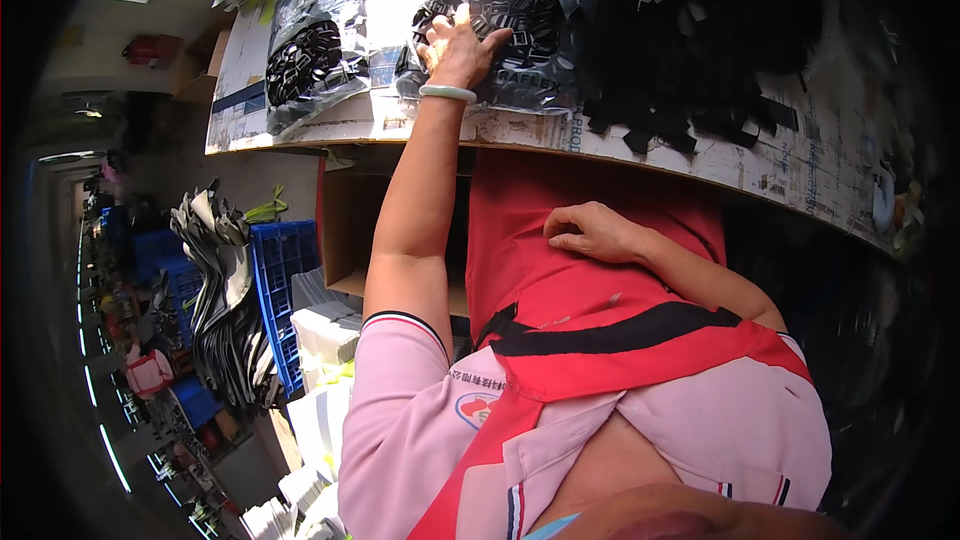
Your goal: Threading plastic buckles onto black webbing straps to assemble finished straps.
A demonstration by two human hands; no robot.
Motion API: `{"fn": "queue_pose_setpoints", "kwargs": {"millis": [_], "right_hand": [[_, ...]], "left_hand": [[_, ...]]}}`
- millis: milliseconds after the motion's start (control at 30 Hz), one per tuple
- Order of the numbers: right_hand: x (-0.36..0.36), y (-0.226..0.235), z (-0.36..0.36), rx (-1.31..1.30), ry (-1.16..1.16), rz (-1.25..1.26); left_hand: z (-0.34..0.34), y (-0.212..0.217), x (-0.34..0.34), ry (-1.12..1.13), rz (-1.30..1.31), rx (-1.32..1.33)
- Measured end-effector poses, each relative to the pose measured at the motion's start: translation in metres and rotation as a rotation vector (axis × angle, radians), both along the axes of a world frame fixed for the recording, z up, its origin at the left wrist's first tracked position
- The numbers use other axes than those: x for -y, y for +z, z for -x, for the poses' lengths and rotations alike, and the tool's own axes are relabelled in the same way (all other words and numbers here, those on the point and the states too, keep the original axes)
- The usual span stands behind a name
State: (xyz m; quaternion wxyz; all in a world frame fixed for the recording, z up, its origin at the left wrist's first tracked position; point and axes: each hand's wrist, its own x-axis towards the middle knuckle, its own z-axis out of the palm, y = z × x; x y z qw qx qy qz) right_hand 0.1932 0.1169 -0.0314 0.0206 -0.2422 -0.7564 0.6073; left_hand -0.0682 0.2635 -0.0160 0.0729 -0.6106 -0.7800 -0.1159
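With fingers spread, my left hand [460, 52] is over a heap of small black plastic buckles [525, 25] in the mouth of a printed grey plastic bag [535, 80]. A pale bangle [447, 93] circles that wrist. Whether the fingertips touch the buckles is hard to tell. My right hand [597, 231] is held low in front of my red apron [520, 190], its fingers curled in and nothing showing in them. Left of my reaching arm, a second plastic bag [345, 25] also shows black buckles [303, 60] through its opening.
At the table's right lies a pile of black straps [650, 70], some near the front edge. The worn white tabletop [240, 125] ends just ahead of my apron. Beside me on the left are a blue crate [283, 310], hanging dark strips [225, 310] and white stacks [325, 340].
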Motion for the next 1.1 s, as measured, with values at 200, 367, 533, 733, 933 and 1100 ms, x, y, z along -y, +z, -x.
{"fn": "queue_pose_setpoints", "kwargs": {"millis": [200,367,533,733,933,1100], "right_hand": [[-0.013,-0.006,-0.006,-0.019,-0.021,0.001],[-0.014,-0.011,-0.012,-0.02,-0.016,-0.013],[-0.015,-0.007,-0.003,-0.012,0.024,0.0],[-0.014,-0.006,-0.005,0.021,0.009,0.017],[-0.016,-0.004,-0.001,0.01,0.007,0.004],[-0.02,0.01,0.005,-0.033,-0.031,0.005]], "left_hand": [[-0.004,-0.01,-0.014,-0.113,-0.023,0.423],[0.012,0.006,-0.033,-0.005,-0.088,1.258],[0.067,-0.021,-0.037,-0.182,0.127,2.516],[0.048,-0.02,-0.039,-0.044,0.022,2.602],[0.043,-0.019,-0.036,-0.009,-0.055,2.64],[0.048,-0.005,-0.016,-0.154,0.022,2.734]]}}
